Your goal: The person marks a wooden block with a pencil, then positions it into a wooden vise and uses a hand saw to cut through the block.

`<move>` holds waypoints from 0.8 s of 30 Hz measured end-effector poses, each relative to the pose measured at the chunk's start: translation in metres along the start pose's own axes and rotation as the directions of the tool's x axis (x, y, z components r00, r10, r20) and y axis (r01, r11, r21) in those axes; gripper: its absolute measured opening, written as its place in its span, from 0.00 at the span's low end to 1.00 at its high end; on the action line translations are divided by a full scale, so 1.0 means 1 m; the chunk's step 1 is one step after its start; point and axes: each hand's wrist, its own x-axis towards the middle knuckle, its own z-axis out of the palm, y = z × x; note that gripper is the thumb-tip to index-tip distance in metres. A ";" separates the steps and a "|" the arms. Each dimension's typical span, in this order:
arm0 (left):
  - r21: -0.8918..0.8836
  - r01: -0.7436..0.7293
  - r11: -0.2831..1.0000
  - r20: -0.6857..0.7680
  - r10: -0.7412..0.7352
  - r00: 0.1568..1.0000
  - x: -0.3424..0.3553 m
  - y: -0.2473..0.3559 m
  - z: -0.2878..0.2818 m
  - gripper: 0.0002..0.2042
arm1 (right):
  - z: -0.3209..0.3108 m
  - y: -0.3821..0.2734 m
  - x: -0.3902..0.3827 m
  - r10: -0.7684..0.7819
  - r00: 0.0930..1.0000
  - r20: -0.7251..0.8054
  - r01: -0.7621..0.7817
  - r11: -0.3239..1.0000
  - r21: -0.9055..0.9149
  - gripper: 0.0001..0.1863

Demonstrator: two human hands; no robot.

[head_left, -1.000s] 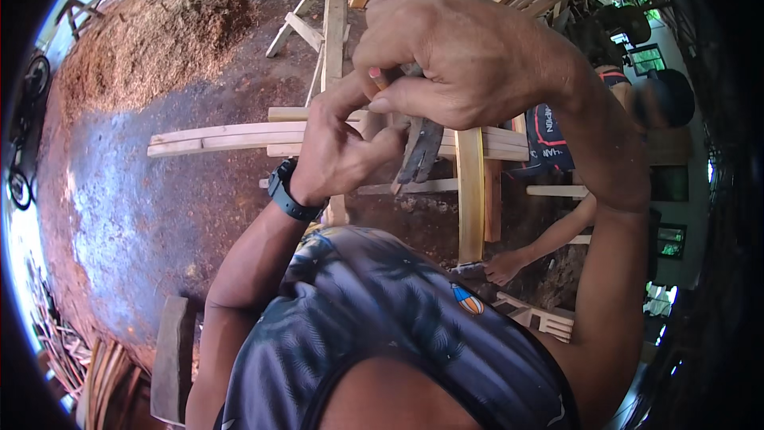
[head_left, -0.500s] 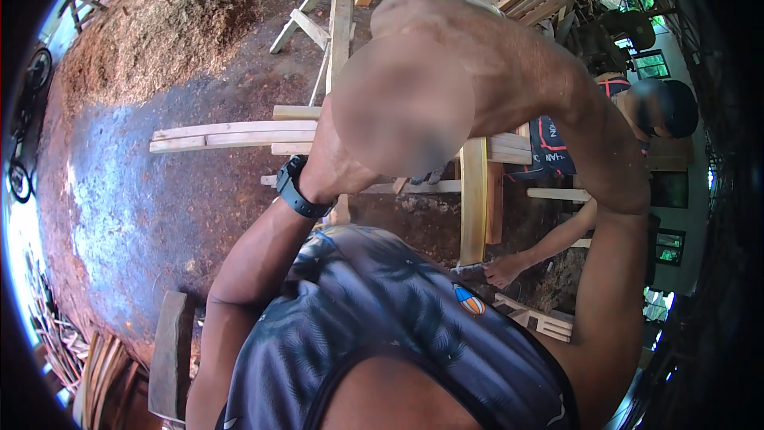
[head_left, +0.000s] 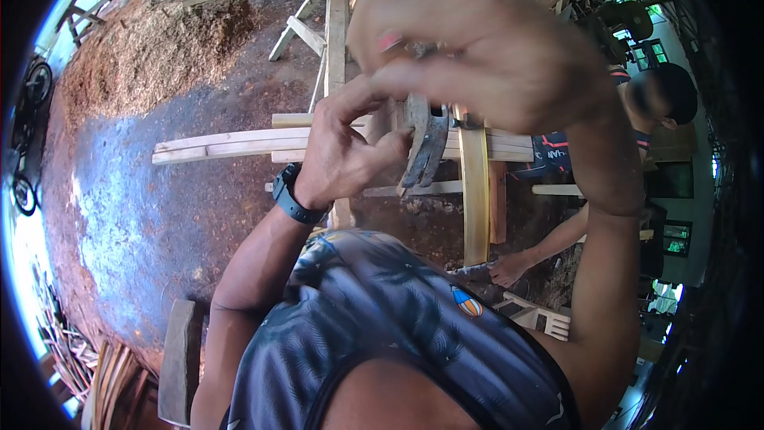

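Over the boards (head_left: 231, 145), we have the metal claw (head_left: 430, 147) by the thumb of our left hand (head_left: 342, 151); whether that grip pinches it, we cannot tell. Our blurred right hand (head_left: 477, 52) pinches a red-ended stick (head_left: 390, 41).

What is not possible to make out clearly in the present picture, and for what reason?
All in the head view:
The right hand: fingers smeared by motion blur.
The dark tool: upper part hidden by the right hand; exact kind unclear.
The red-tipped thing: blurred, mostly covered by the right hand.
The left hand: fingertips partly hidden by the right hand.
The pale boards: middle stretch partly covered by the left hand.
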 end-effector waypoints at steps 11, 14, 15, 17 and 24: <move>-0.191 0.065 0.979 0.075 -0.052 0.996 -0.005 0.001 0.002 0.24 | 0.031 0.031 -0.058 0.024 0.996 -0.089 -0.026 0.999 -0.023 0.18; -0.194 0.106 0.975 -0.008 -0.110 0.994 -0.013 0.000 0.000 0.28 | 0.025 0.051 -0.098 0.243 0.954 -0.173 -0.234 0.970 0.071 0.10; -0.222 0.111 0.969 0.011 -0.112 0.994 -0.014 -0.001 -0.003 0.31 | 0.029 0.058 -0.117 0.406 0.899 -0.163 -0.396 0.914 0.090 0.10; -0.272 0.143 0.952 0.024 -0.141 0.990 -0.019 -0.003 -0.005 0.30 | 0.059 0.084 -0.150 0.615 0.761 -0.208 -0.590 0.788 0.175 0.12; -0.075 0.080 0.994 -0.056 -0.084 0.995 -0.041 -0.020 0.007 0.31 | 0.301 0.148 -0.192 0.978 0.025 0.205 -0.971 -0.024 0.237 0.25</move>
